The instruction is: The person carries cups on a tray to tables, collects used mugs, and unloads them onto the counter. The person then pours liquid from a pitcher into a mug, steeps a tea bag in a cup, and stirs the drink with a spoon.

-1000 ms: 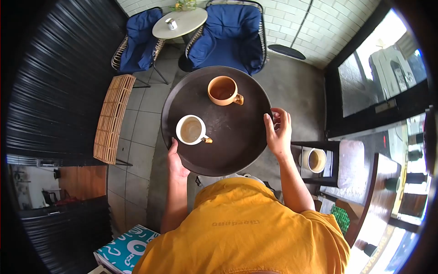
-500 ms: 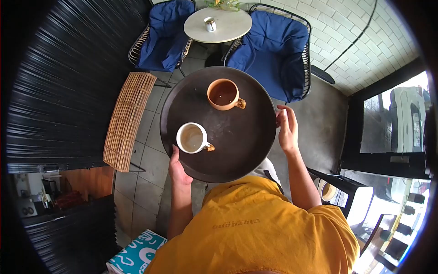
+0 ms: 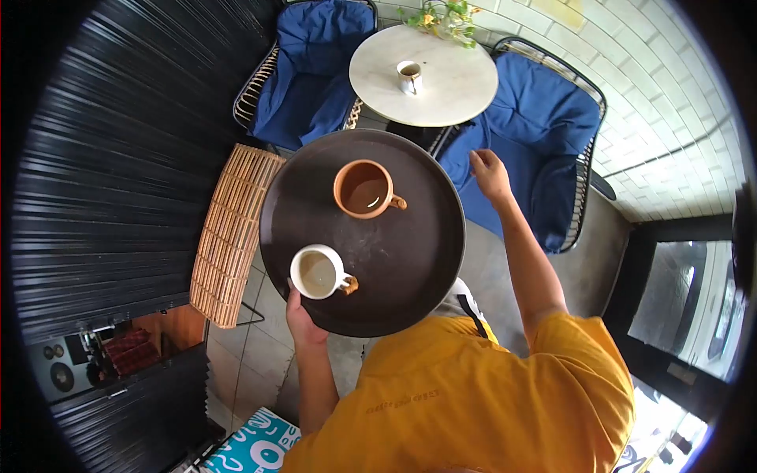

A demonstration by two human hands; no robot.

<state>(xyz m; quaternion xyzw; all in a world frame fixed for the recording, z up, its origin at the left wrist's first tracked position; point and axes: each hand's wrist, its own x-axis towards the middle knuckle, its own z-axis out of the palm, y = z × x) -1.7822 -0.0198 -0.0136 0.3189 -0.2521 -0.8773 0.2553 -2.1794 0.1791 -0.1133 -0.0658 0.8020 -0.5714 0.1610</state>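
My left hand (image 3: 306, 322) grips the near left rim of a round dark brown serving tray (image 3: 402, 268), thumb on top and the other fingers hidden beneath. On the tray stand a white mug (image 3: 318, 272) with pale residue inside, close to my thumb, and a terracotta-coloured mug (image 3: 364, 189) further off with some brown liquid. My right hand (image 3: 490, 175) is off the tray, stretched forward past its right edge with loosely bent fingers and nothing visible in it. Beyond it, a small white cup (image 3: 409, 77) with dark markings stands on a round pale table (image 3: 453, 87).
Blue-cushioned chairs stand left (image 3: 315, 75) and right (image 3: 544, 118) of the table. A plant with orange flowers (image 3: 449, 20) is at the table's far edge. A slatted rattan piece (image 3: 235, 236) stands at my left beside a black ribbed wall (image 3: 134, 158).
The table and chairs appear nearer. My right hand has left the tray's right side and reached forward. The tray, still in my left hand, sits slightly lower and further left in view.
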